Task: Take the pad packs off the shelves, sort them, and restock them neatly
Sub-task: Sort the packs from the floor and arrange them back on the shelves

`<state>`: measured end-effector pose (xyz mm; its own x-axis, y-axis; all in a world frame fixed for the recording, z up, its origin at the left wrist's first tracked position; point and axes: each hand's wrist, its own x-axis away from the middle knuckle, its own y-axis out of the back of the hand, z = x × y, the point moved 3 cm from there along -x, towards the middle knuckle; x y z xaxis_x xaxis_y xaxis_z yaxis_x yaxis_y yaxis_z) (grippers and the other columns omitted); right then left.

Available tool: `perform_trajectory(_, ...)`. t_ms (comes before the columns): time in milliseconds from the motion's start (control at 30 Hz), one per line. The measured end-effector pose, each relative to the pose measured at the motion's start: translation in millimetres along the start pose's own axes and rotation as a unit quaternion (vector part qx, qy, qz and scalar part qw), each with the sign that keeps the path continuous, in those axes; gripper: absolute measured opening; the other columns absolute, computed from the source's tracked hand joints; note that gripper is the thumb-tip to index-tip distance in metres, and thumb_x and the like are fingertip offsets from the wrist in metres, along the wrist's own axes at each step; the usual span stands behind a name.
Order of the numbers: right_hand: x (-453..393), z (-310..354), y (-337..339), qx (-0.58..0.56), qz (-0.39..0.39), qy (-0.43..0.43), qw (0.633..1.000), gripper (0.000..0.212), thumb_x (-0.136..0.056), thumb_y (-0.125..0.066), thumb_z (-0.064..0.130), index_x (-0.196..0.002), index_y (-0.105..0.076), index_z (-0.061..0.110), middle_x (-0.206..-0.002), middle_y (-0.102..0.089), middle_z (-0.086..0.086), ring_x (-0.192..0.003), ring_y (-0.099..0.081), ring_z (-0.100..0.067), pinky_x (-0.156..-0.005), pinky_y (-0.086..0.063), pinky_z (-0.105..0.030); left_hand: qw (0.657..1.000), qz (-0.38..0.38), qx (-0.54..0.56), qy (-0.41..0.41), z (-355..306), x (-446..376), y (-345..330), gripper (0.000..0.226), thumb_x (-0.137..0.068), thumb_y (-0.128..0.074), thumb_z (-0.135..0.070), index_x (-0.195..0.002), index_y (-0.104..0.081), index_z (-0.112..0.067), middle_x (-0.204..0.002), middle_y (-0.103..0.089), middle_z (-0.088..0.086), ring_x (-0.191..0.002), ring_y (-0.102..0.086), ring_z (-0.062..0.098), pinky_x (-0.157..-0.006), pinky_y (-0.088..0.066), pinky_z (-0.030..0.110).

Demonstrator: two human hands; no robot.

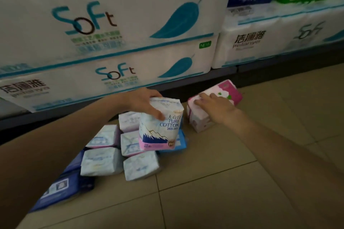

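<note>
Left hand [143, 103] grips the tall white-and-pink plastic cotton pad pack [161, 124]; right hand [214, 107] lies flat on the pink-and-white wrapped pack [214, 104]. Sorting's underway on the tan tiled floor [223, 182]. Restocking hasn't started.

Glossy plastic-wrapped pad packs [101, 161], smooth matt tiled floor [223, 182], shiny plastic-wrapped tissue bundles [111, 24]

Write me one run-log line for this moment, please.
stage: sorting on floor | left hand: grips Pure Cotton pack | right hand: rests on pink pack | white packs: grouped beside
</note>
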<state>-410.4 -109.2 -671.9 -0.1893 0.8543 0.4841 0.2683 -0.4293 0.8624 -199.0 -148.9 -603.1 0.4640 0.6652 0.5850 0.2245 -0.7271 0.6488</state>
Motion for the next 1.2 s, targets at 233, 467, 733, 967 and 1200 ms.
perform_trajectory(233,10,11,53,-0.628,-0.024,0.003,0.778,0.04,-0.087,-0.061,0.039,-0.123,-0.052,0.024,-0.117,-0.062,-0.004,-0.103,-0.06,-0.017,-0.086,-0.051,-0.032,0.995,0.049,0.088,0.027,7,8,-5,0.048,-0.075,-0.074,-0.033,-0.117,-0.053,-0.023,-0.115,-0.061,-0.003,-0.106,-0.058,0.013,-0.098,-0.045,0.032)
perform_trajectory(467,26,95,77,-0.526,0.078,0.14,0.835,0.066,-0.074,-0.077,0.027,-0.127,-0.04,0.03,-0.113,-0.054,0.01,-0.095,-0.059,-0.006,-0.08,-0.055,-0.026,0.992,0.022,0.122,-0.01,37,55,-8,0.056,-0.076,-0.075,-0.027,-0.123,-0.045,-0.029,-0.119,-0.053,-0.012,-0.106,-0.053,0.004,-0.084,-0.045,0.015)
perform_trajectory(733,55,182,81,-0.457,0.114,0.191,0.861,0.061,-0.073,-0.078,0.026,-0.12,-0.039,0.029,-0.112,-0.051,0.01,-0.098,-0.059,-0.009,-0.079,-0.056,-0.026,0.977,0.094,-0.186,0.05,164,136,-37,0.06,-0.085,-0.067,-0.025,-0.138,-0.039,-0.019,-0.145,-0.037,0.002,-0.132,-0.036,0.016,-0.106,-0.027,0.02)
perform_trajectory(967,39,302,31,-0.187,-0.065,0.296,0.934,0.06,-0.078,-0.071,0.036,-0.125,-0.037,0.021,-0.127,-0.042,0.0,-0.113,-0.041,-0.02,-0.088,-0.039,-0.034,0.941,0.091,-0.312,0.095,233,168,-60,0.066,-0.096,-0.048,-0.032,-0.15,-0.011,-0.024,-0.158,-0.01,-0.002,-0.144,-0.014,0.019,-0.111,-0.025,0.034)
perform_trajectory(1200,18,313,3,0.044,-0.158,0.229,0.96,0.061,-0.085,-0.059,0.039,-0.136,-0.034,0.018,-0.139,-0.031,-0.012,-0.126,-0.029,-0.03,-0.104,-0.024,-0.043,0.926,0.026,-0.371,0.066,247,176,-50,0.054,-0.096,-0.045,-0.031,-0.146,-0.024,-0.025,-0.155,-0.022,-0.001,-0.141,-0.024,0.02,-0.11,-0.028,0.039)
